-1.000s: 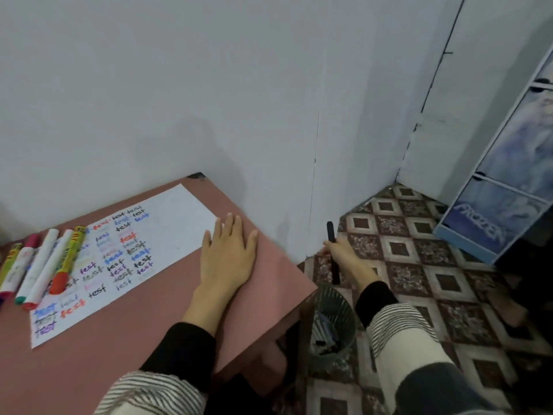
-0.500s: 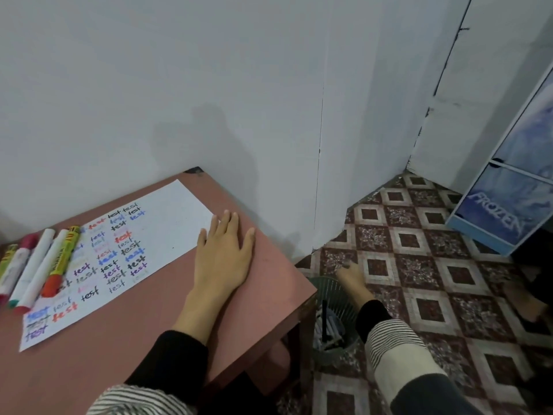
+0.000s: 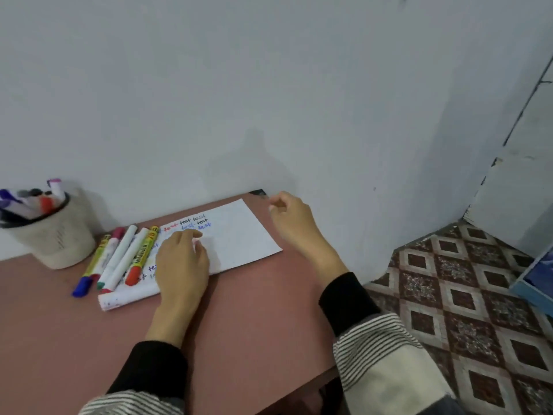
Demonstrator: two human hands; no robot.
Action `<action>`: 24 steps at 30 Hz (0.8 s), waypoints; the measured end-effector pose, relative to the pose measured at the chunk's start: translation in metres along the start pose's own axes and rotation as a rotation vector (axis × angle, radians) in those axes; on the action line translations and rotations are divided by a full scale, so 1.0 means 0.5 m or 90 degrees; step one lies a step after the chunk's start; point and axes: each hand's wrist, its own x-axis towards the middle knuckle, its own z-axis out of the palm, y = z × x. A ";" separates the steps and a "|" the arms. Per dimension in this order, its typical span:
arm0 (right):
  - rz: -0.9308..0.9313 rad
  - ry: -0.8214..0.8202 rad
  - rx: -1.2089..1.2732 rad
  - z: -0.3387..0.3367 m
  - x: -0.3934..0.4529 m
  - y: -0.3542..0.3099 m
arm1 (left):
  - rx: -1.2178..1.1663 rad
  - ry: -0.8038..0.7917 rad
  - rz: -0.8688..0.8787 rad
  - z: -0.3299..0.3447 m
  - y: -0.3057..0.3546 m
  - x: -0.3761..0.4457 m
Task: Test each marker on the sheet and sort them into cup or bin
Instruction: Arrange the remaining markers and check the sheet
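Note:
A white sheet covered with coloured "test" words lies on the pink table. My left hand rests on the sheet with its fingers loosely bent. Several markers lie side by side at the sheet's left end, among them a yellow one with an orange cap. A beige cup full of markers stands at the far left by the wall. My right hand hovers above the table's far right corner, fingers loosely curled, holding nothing. The bin is out of view.
A grey wall runs right behind the table. The table's right edge drops to a patterned tile floor. A blue cabinet corner shows at the right edge of the view.
The black marker left my right hand at the bin, and that hand came back up over the table. My left hand slid left onto the sheet. My view turned left; the cup appeared.

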 end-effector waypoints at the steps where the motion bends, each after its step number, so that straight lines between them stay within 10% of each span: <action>1: -0.005 -0.019 -0.030 0.038 0.006 -0.001 | -0.007 0.003 -0.025 -0.013 -0.021 0.005; 12: 0.003 -0.150 -0.480 0.248 0.010 -0.009 | -0.015 0.019 -0.161 -0.083 -0.119 0.051; 24: -0.011 -0.176 -0.543 0.271 0.028 0.017 | 0.199 -0.094 -0.133 -0.112 -0.180 0.061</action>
